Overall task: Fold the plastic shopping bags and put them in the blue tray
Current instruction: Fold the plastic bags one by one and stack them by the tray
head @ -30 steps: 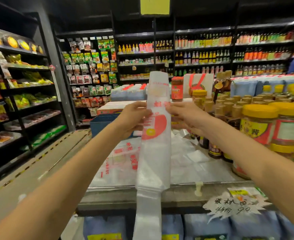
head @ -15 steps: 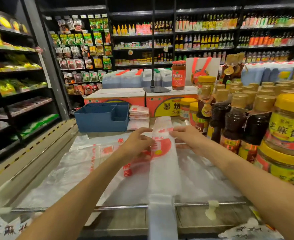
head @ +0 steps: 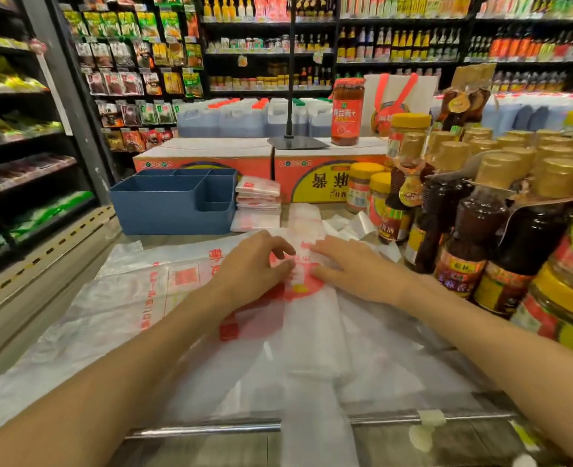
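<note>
Blue tray point(head: 163, 210) is being kept waiting at left of centre, looks empty from here; a few folded bags point(head: 257, 200) are being stacked just beside it. At mid-frame the long strip of bag point(head: 307, 315) is being pressed flat on the counter; left hand point(head: 254, 267) is being laid on it with fingers curled, grip can't really be told; right hand point(head: 349, 267) is being spread flat on it, fingers relaxed. Air should probably be getting smoothed out and edges lined up before the strip is being folded over, tbh, since this film slides.
</note>
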